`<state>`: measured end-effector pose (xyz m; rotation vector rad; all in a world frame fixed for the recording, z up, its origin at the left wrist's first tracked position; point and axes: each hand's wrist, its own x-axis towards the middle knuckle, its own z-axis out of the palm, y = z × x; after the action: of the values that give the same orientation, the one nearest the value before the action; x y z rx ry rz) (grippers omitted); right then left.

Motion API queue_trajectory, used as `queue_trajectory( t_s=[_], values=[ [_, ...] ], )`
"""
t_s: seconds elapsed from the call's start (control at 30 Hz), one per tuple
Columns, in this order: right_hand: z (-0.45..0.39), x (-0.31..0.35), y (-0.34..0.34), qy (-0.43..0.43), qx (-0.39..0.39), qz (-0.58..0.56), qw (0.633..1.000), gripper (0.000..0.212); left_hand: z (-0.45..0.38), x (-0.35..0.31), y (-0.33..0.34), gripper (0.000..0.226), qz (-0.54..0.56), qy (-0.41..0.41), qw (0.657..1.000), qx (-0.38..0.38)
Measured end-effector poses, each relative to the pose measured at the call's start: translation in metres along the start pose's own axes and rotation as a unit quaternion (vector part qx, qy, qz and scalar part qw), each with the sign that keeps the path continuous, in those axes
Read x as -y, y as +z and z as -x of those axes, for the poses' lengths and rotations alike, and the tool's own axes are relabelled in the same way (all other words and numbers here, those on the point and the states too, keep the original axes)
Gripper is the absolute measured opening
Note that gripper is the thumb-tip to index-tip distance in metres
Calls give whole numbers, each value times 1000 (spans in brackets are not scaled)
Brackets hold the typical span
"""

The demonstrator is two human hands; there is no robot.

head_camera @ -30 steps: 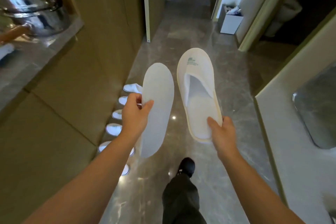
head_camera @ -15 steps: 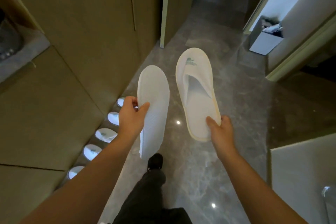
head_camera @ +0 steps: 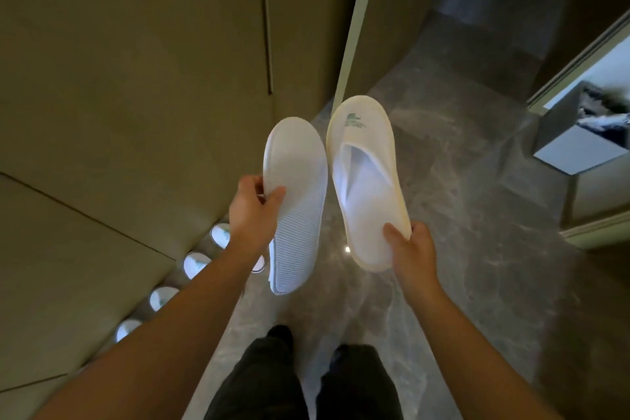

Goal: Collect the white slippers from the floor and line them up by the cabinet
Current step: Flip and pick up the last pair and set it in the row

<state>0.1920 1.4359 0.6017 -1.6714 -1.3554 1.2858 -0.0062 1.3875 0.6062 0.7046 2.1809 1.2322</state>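
Centre frame, above a grey marble floor (head_camera: 477, 249), a person holds two white slippers up at arm's length. Left hand (head_camera: 254, 211) pinches the sole-up slipper (head_camera: 296, 204) along its edge, thumb on the ribbed sole and fingers curled behind; right hand (head_camera: 409, 249) clamps the heel of the logo slipper (head_camera: 363, 181), thumb pressed into the footbed. The two slippers are close side by side at mid-length; whether they touch cannot be told.

Lower left of the frame, a row of slippers (head_camera: 196, 264) already sits on the floor against the base of the cabinet (head_camera: 119, 112), partly hidden by the left forearm.

Risks from here look modest but real. The left-hand slipper faces sole up, so it would need turning before it goes down, and a one-handed flip on so light a pinch could drop it out of line. The right-hand grip catches only the heel, leaving the long toe end free to swing and sag. Setting either one down carelessly could nudge its soft, light neighbours and skew the row. The floor's glossy finish suggests a dropped slipper might slide. A bin (head_camera: 579, 143) stands well apart at right.
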Motion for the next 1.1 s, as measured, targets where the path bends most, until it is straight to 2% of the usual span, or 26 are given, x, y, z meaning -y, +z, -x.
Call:
queue_trajectory(
  t_s=[0.23, 0.43, 0.57, 0.7, 0.9, 1.1],
  values=[
    [-163, 17, 29, -25, 111, 45, 992, 19, -97, -13, 67, 18, -2, -56, 992, -111],
    [-288, 7, 47, -51, 212, 127, 968, 13, -153, 1, 133, 14, 38, -181, 956, -227],
    [-344, -24, 74, -57, 247, 164, 953, 14, -182, 30, 166, 13, 42, -222, 938, -263],
    [-386, -90, 124, -19, 266, 176, 948, 15, -220, 99, 202, 13, 34, -256, 928, -270],
    [-443, -231, 204, 5, 249, 177, 952, 16, -260, 237, 268, 12, 36, -265, 922, -279],
    [-508, -375, 279, -8, 228, 191, 955, 25, -287, 380, 327, 13, 60, -259, 926, -269]
  ],
)
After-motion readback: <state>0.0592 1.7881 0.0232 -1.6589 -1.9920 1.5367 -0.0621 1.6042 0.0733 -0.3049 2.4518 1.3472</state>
